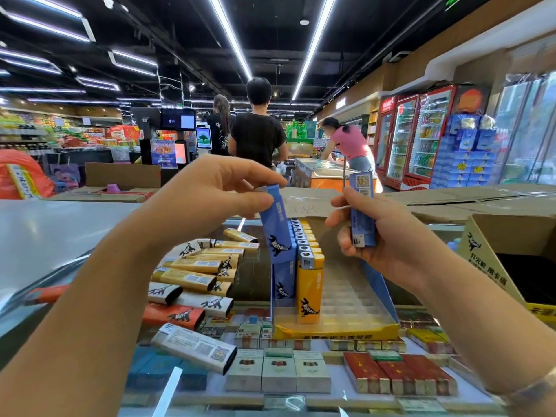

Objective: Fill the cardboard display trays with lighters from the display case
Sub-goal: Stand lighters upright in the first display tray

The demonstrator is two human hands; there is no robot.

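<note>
A cardboard display tray (337, 329) with a yellow front lip and blue sides stands on the glass counter. Rows of blue and yellow lighters (310, 284) fill its left part; the right slots hold none. My left hand (210, 191) pinches the top of a blue lighter (275, 227) and holds it upright over the blue row at the tray's left side. My right hand (382, 233) grips a small bundle of blue lighters (362, 212) above the tray's right half.
Several loose sleeved lighter packs (195, 275) in gold, white and orange lie on the glass to the left. Cigarette packs (279, 371) show under the glass. An open cardboard box (511, 245) stands at the right. Three people stand beyond the counter.
</note>
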